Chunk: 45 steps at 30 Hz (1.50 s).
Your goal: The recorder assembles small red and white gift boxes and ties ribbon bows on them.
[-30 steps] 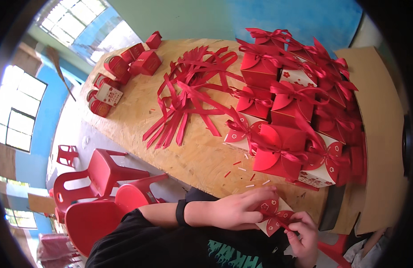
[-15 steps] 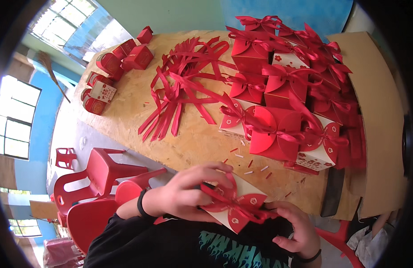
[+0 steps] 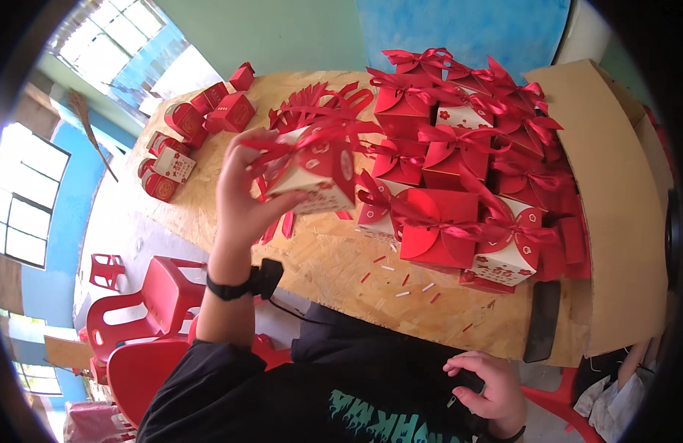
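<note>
Head view: the left hand (image 3: 241,188) is raised over the chipboard tabletop (image 3: 341,258), fingers and thumb pinched around a small red-and-white paper gift box tied with a red ribbon bow (image 3: 315,170), held tilted above the near-left part of the table. A black wristband (image 3: 241,284) sits on that forearm. The right hand (image 3: 485,387) rests low against the black shirt, fingers curled on a small dark object; grip cannot be told. A stack of finished red ribbon-tied boxes (image 3: 459,170) fills the table's right half. Loose red ribbon strips (image 3: 312,103) lie behind the held box. Red plastic stools (image 3: 145,310) stand at left.
</note>
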Motion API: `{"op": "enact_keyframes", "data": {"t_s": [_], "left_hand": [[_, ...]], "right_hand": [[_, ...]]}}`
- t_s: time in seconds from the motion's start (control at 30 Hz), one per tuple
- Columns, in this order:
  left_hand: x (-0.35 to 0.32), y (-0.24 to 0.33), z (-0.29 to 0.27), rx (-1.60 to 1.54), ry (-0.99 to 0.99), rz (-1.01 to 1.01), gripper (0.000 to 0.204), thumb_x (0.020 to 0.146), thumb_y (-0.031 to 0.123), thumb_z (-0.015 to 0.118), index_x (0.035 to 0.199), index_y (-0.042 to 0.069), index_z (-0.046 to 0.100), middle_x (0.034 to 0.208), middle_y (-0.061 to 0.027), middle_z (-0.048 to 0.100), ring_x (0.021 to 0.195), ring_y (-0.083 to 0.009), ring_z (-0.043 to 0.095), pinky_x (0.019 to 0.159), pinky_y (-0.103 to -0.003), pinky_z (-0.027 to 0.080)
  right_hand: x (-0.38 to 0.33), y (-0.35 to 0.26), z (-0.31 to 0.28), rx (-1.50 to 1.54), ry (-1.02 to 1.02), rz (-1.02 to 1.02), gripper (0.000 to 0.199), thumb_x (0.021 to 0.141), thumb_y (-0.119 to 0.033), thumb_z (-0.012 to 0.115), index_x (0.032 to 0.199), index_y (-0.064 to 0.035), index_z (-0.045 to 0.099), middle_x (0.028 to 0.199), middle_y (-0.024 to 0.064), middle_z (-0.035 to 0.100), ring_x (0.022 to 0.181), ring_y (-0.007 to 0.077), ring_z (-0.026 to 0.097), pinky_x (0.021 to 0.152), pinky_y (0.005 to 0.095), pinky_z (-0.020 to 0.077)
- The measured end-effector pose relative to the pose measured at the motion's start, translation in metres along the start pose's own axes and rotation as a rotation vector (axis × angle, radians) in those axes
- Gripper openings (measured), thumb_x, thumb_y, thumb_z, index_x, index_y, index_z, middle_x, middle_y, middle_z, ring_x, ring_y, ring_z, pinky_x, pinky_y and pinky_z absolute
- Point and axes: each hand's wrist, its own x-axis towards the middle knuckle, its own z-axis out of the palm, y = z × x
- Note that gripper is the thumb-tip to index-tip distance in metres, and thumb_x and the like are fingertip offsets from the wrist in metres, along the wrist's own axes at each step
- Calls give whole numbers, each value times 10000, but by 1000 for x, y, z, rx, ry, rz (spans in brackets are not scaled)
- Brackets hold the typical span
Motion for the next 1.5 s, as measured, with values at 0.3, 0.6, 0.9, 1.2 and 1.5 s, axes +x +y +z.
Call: {"op": "enact_keyframes", "data": {"t_s": [0.3, 0.6, 0.9, 1.2, 1.5], "left_hand": [[47, -25, 67, -32, -128, 22, 485, 655, 47, 935, 965, 15, 562, 1276, -105, 569, 1191, -228, 612, 902, -337, 580], [58, -30, 92, 79, -127, 187, 508, 609, 45, 912, 998, 30, 586, 1248, -112, 578, 1078, -251, 616, 845, -351, 529], [59, -37, 106, -7, -211, 32, 716, 685, 97, 919, 1292, 72, 541, 1382, -121, 490, 1309, -296, 536, 1020, -409, 529], [59, -43, 100, -9, -213, 65, 1015, 676, 129, 944, 1504, 92, 358, 1517, -133, 421, 1414, -321, 442, 1115, -454, 456], [50, -58, 90, -484, -326, -197, 1011, 955, 426, 713, 1630, 77, 48, 1674, -237, 165, 1561, -355, 192, 1243, -475, 227]], "right_hand": [[-8, 4, -3, -50, 21, 83, 382, 821, -87, 779, 1189, -44, 687, 1082, 104, 717, 893, 230, 695, 845, 350, 544], [-3, -6, -12, -107, 4, 92, 358, 852, -88, 763, 1199, -44, 683, 1050, 97, 718, 893, 217, 695, 816, 334, 553], [-2, 3, -6, -129, 11, 92, 350, 849, -39, 747, 1191, -23, 678, 1034, 107, 726, 897, 222, 709, 815, 326, 560], [1, 1, -8, -123, 4, 147, 362, 816, -27, 744, 1171, -9, 675, 1039, 126, 724, 893, 236, 706, 829, 338, 553], [5, 1, -9, -100, 11, 131, 372, 797, -5, 723, 1164, 24, 665, 1051, 147, 721, 898, 246, 707, 835, 339, 551]]}}
